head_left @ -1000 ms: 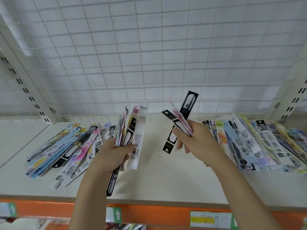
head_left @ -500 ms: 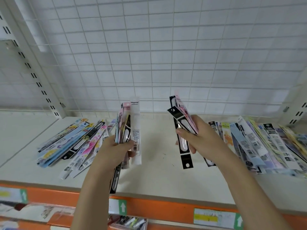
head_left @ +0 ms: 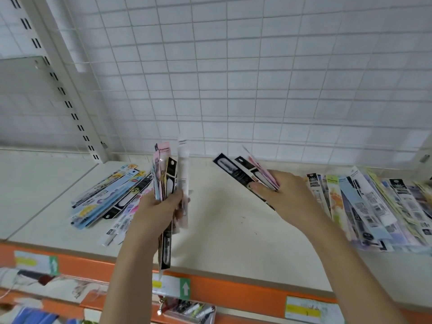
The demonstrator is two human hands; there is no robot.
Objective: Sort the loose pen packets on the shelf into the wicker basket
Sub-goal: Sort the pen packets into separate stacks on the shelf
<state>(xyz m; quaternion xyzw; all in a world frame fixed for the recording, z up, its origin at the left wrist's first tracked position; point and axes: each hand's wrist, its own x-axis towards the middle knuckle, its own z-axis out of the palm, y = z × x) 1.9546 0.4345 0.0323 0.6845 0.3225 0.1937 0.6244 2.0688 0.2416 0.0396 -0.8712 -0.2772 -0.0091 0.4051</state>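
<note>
My left hand (head_left: 155, 212) grips a bundle of several pen packets (head_left: 170, 176), held nearly upright over the middle of the shelf; one black packet hangs down below the fist. My right hand (head_left: 284, 195) holds a smaller fan of black and pink pen packets (head_left: 243, 175), tilted up and to the left. A loose pile of pen packets (head_left: 109, 199) lies on the shelf to the left of my left hand. Another wide spread of pen packets (head_left: 378, 206) lies at the right. No wicker basket is in view.
The white shelf board (head_left: 229, 232) has an orange front rail (head_left: 233, 291) with price labels. A white wire grid (head_left: 233, 78) forms the back wall, with a slotted upright (head_left: 60, 90) at the left. A lower shelf holds more goods (head_left: 187, 309).
My right hand has tilted its packets from upright to leaning left and lower. The left bundle stays upright. The view has shifted, so the shelf sits lower in frame.
</note>
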